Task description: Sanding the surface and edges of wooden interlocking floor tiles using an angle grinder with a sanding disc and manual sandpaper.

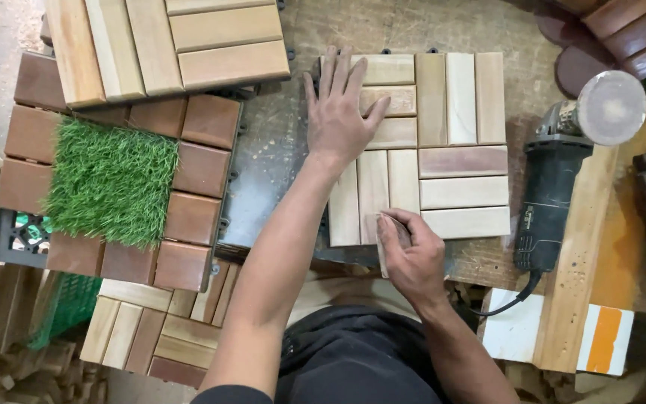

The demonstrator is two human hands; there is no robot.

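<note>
On the worn, dusty workbench point(278, 150) we keep a square pale wooden deck tile point(420, 146), built of short slats set in alternating blocks, directly ahead of us. Our left hand point(340, 112) lies flat on the tile's upper left block, fingers spread wide and pressing down. Our right hand point(413, 254) sits at the tile's lower edge, fingers closed around a small folded piece of sandpaper point(389, 243) held against a slat end.

Just beside the tile to the right lies a dark grey angle grinder point(551, 202) with a round sanding disc point(610, 107) facing upward; its black cable point(514, 299) runs toward us. The grinder rests beside a long pale wooden board point(581, 269).

To the left, well apart from the hands, a stack of reddish-brown deck tiles point(196, 187) carries a square of green artificial grass point(110, 183). Further pale slatted tiles point(166, 45) lie above that stack and others point(151, 329) below it. Nothing lies between either hand and the worked tile.
</note>
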